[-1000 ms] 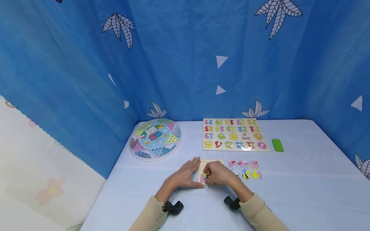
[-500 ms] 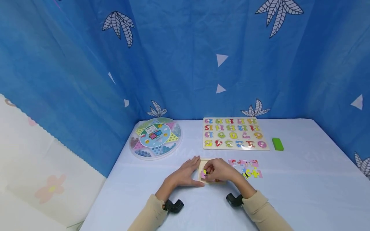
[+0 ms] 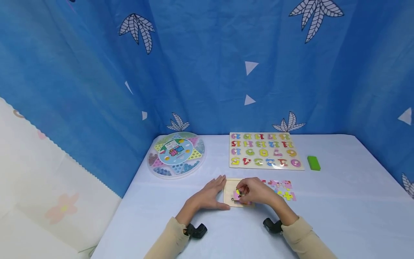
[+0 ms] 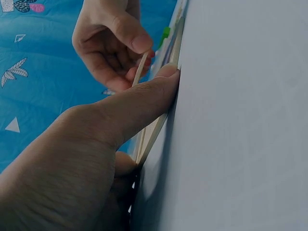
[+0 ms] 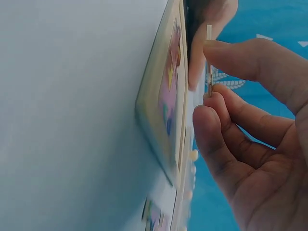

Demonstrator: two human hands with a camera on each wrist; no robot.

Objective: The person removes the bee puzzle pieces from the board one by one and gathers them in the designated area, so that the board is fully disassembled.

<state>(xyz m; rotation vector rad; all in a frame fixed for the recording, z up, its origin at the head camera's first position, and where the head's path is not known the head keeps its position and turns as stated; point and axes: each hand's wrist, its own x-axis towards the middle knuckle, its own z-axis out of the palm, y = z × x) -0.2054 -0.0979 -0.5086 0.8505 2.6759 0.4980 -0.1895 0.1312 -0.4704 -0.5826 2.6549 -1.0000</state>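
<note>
In the head view my left hand [image 3: 209, 196] lies at the left side of a small wooden puzzle tray [image 3: 228, 185], fingers along that side and thumb at the near edge. My right hand [image 3: 257, 190] pinches a pink and yellow puzzle piece [image 3: 237, 195] over the tray. Seen edge-on in the right wrist view, the piece [image 5: 209, 60] stands between thumb and fingertips, apart from the tray [image 5: 154, 106]. Other pieces fill part of the tray's near right area, partly hidden by the right hand. The left wrist view shows my left thumb [image 4: 144, 98] along the tray's edge.
Several loose puzzle pieces [image 3: 287, 195] lie right of the tray, partly behind the right hand. Further back are a wooden number board [image 3: 237, 166], a green block [image 3: 313, 163] and a round Chinese checkers set [image 3: 176, 151]. A blue curtain [image 3: 207, 72] hangs behind the table.
The right hand has carried the pinched piece from the tray's near left corner rightward and up, over the pieces at near right. The left hand has kept its place by the tray.
</note>
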